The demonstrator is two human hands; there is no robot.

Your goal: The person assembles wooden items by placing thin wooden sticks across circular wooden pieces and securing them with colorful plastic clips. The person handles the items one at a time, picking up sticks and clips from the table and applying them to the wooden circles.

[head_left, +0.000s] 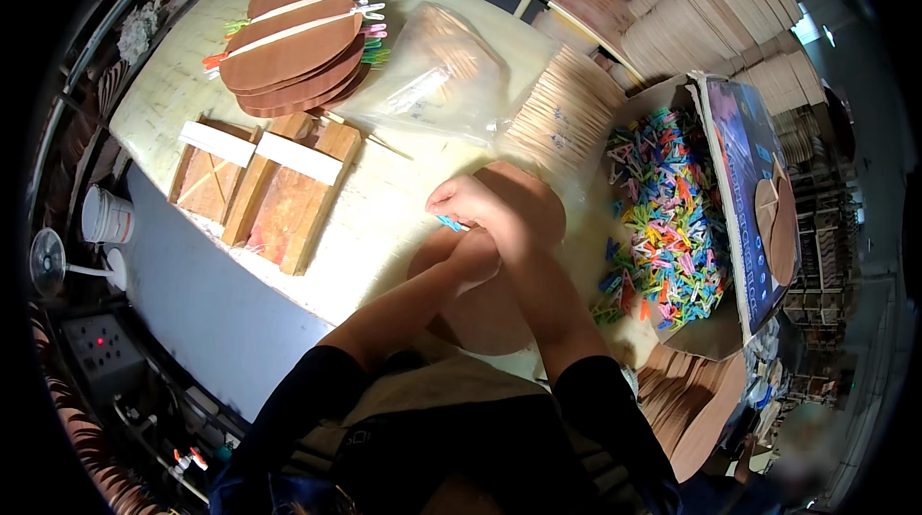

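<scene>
1. Right hand (468, 203): pinched on a blue clothespin (448, 223) pointing left.
2. Left hand (473, 258): just nearer, pressing brown oval boards (538, 208) on the worktop (384, 217); grip hidden.
3. Clothespin heap (667, 212): right.

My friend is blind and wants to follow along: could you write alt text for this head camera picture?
Seen from above, a person's right hand pinches a small blue clothespin over rounded brown wooden cutouts on a pale worktable, the left hand just beneath it. A cardboard box of multicoloured small clothespins sits to the right; a stack of clipped brown oval boards lies farther back.
</scene>
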